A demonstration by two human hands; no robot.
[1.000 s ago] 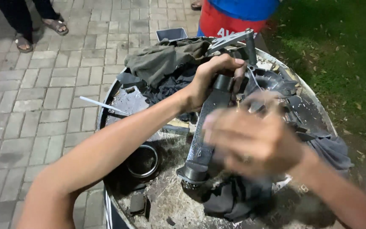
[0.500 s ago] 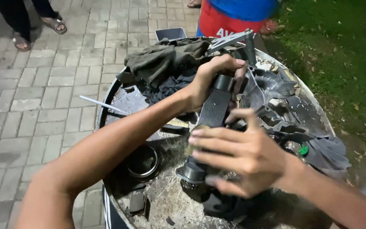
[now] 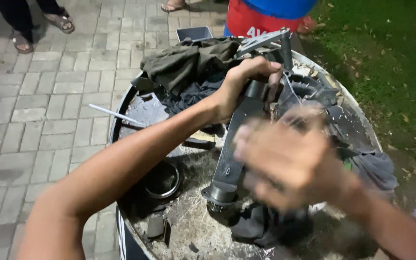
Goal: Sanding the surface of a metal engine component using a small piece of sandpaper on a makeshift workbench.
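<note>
A long dark grey metal part stands tilted on the top of a round drum, its round lower end resting in the dirt and a dark cloth. My left hand grips the part's upper end, next to a silver bracket. My right hand hovers in front of the part's middle. It is blurred by motion, so I cannot tell whether it holds anything.
An olive cloth and a grey cloth lie on the drum, with a metal ring and a thin white rod. A person in red and blue stands behind. Paving lies left, grass right.
My right hand has shifted across the front of the part, from clearly spread fingers to a blur. My left hand keeps its grip on the upper end.
</note>
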